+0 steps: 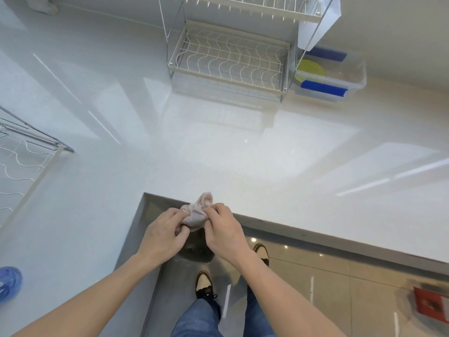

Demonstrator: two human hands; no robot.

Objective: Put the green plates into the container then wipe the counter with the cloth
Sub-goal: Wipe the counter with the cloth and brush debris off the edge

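While both hands work: the head view, the only one here, shows the person at the inner corner of the counter (218, 154), and both hands meet at its edge.

Left hand: the left hand (161, 235) is closed on the near side of the cloth (196, 211), fingers curled into the fabric.

Right hand: the right hand (222, 229) pinches the other side of the same cloth, thumb and fingers pressed together on it.

Cloth: it is pale pink and bunched into a ball, partly over the counter edge. I think it is gathered like this to make a pad which is easy to push over the surface.

Green plates: the green plates (309, 69) lie inside the container (345, 76), at its left end. How many there are I cannot tell.

Container: clear plastic with blue handles, far right on the counter, just beside the wire dish rack (228, 62). Probably it stands there so that plates go a short way from rack to box.

Dish rack: its lower shelf holds nothing that I can see.

Stage of task: the plate part looks finished; the wiping seems about to begin.

Risk: the counter is glossy and wide, so a loose ball of cloth may open during long strokes.
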